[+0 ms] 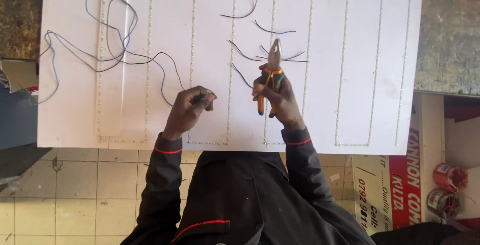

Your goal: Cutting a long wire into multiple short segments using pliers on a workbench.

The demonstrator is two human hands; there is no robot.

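White board (350, 75) with dotted strip lines lies over a tiled floor (75, 185).
Near its lower edge, the left hand (187, 110) pinches a thin wire (125, 57); the right hand (275, 95) grips orange-handled pliers (272, 70), partly hiding the handles.

What I can't make out from the head camera

The white board (325, 100) runs off the top edge, so I see no far end of it, and my own torso covers part of its near edge. My left hand (187, 110) curls over the end of the long dark wire (107, 50), hiding where the wire stops between the fingertips. My right hand (277, 97) wraps the pliers (272, 70), so most of the orange handles are covered, and the nose is too small for me to tell whether it is parted. The wire spools (447, 187) at lower right are blurred.
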